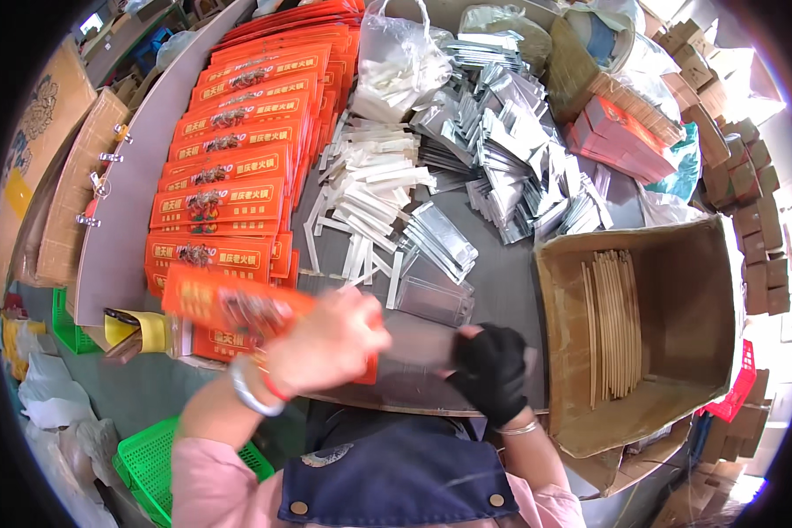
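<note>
My bare left hand is closed over an orange printed card, which is smeared by motion and passes beneath the palm. In a black fingerless glove, my right hand has its fingers curled at the end of a clear plastic sleeve, also blurred, lying between the two hands. Just beyond them is another flat clear sleeve on the dark tabletop. White strips are heaped past my left hand, some near its fingertips. Overlapping rows of orange cards cover the table's left side.
Clear sleeves pile up at the back, beside a plastic bag of white strips. An open cardboard box at the right holds thin tan pieces. Green baskets stand below left. A raised grey panel borders the table's left.
</note>
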Demonstrator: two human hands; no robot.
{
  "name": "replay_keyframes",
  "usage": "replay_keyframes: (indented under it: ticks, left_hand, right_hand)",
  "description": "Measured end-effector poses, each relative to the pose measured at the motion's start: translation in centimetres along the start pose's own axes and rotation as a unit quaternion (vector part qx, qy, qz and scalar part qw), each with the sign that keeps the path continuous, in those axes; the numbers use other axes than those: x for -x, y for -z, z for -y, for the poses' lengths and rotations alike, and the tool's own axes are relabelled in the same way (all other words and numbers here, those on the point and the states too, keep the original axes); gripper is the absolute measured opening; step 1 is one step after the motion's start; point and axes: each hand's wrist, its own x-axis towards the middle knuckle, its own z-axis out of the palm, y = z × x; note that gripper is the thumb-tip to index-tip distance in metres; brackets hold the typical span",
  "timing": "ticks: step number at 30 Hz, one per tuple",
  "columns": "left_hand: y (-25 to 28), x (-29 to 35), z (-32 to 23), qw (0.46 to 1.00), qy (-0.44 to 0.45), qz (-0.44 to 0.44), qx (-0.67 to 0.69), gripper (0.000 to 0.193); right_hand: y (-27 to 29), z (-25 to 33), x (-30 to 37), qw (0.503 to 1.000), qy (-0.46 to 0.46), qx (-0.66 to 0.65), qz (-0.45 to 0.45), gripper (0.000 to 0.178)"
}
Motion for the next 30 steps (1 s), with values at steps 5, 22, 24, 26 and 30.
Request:
replay_keyframes:
  ticks: [5,22,24,26,30]
  left_hand:
    - [1.7,3.1,6.0,0.914,0.200,-0.219,-0.276,0.027]
    - [-11.5,5.2,-1.5,0.909,0.355,-0.176,0.128,0.097]
    - [-11.0,4.6,-0.5,0.914,0.342,-0.173,0.132,0.093]
    - [-10.4,3.9,1.7,0.906,0.307,-0.277,0.087,0.059]
    - [-9.2,2.2,5.5,0.922,0.329,-0.202,0.015,0.022]
  right_hand:
    - [0.3,-1.5,0.3,0.995,-0.066,0.006,-0.074,0.059]
    - [-6.5,3.7,-1.5,0.995,0.086,-0.030,0.036,0.058]
    - [-7.0,2.9,-2.0,0.994,0.106,-0.033,0.004,0.058]
    - [-5.0,-0.5,-1.7,0.998,0.037,0.016,0.039,0.054]
    - [1.2,-11.7,5.3,0.930,-0.250,0.135,-0.232,0.038]
